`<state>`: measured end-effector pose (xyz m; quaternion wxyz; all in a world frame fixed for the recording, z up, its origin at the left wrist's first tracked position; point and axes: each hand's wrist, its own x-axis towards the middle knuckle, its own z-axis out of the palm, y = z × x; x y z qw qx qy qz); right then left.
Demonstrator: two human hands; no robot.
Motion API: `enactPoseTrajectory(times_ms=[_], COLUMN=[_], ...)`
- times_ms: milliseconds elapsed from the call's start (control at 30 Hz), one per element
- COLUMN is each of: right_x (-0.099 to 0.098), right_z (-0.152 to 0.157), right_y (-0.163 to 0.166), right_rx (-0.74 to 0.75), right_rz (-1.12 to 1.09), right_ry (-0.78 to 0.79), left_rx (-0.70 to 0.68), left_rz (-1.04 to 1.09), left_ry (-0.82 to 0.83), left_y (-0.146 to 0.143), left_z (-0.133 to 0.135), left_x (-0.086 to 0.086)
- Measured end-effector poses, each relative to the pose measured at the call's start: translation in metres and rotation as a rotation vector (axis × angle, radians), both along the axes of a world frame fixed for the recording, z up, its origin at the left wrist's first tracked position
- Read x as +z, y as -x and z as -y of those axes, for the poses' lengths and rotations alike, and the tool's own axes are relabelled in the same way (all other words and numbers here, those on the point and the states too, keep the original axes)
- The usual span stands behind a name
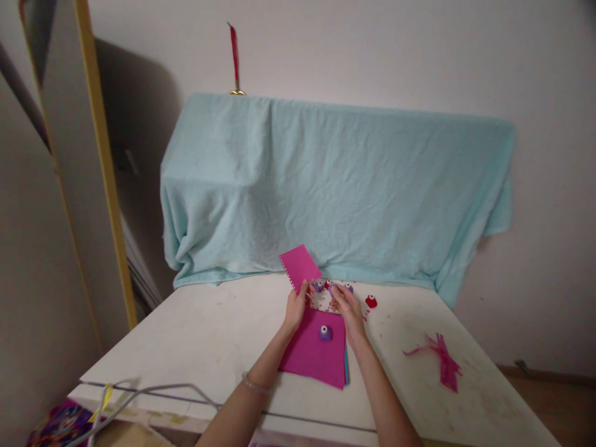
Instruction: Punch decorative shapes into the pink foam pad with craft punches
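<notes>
Grips a magenta rectangular paper card (300, 266) with small notches along its left edge in the bare left hand (297, 309), at the centre of the frame. Holds a small purple plastic piece (331, 290) between the fingers of the bare right hand (350, 310), just to the right and apart from the left. Shows below, at lower centre, a stack of magenta paper sheets (311, 354) with blue edges beneath and a purple plastic punch with a round white top (325, 334) lying on it. Includes, right of the hands, a red plastic punch with a white top (371, 302) on the white tabletop (223, 329), and, at lower right, a crumpled pink translucent wrapper (447, 366). Features a pale blue cloth (339, 186) across the upper centre.
</notes>
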<state>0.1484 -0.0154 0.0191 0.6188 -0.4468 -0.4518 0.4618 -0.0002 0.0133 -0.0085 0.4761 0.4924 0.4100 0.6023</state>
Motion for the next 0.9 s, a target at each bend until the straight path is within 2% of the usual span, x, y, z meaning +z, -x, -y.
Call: enactPoseTrajectory(times_ms=[133, 267, 400, 567, 700, 900], right_x=[-0.008, -0.023, -0.031, -0.030, -0.028, -0.030], right_z=[-0.001, -0.003, -0.007, -0.006, -0.004, -0.007], right_y=[0.004, 0.008, 0.007, 0.004, 0.003, -0.001], right_rx=[0.009, -0.057, -0.058, -0.052, -0.103, -0.142], right_rz=[0.136, 0.295, 0.378, 0.490, 0.577, 0.567], right_ry=[-0.056, -0.112, -0.129, -0.153, -0.162, -0.167], left_rx=[0.114, 0.136, 0.134, 0.093, 0.066, 0.039], left_rz=[-0.010, -0.024, -0.034, -0.024, -0.012, 0.005], left_ry=[-0.009, -0.021, -0.020, -0.024, -0.022, -0.038], left_y=[0.006, 0.007, 0.005, 0.003, 0.003, 0.000], left_z=[-0.004, -0.005, -0.005, -0.004, -0.005, -0.007], left_x=[-0.005, -0.006, -0.005, -0.005, -0.006, -0.006])
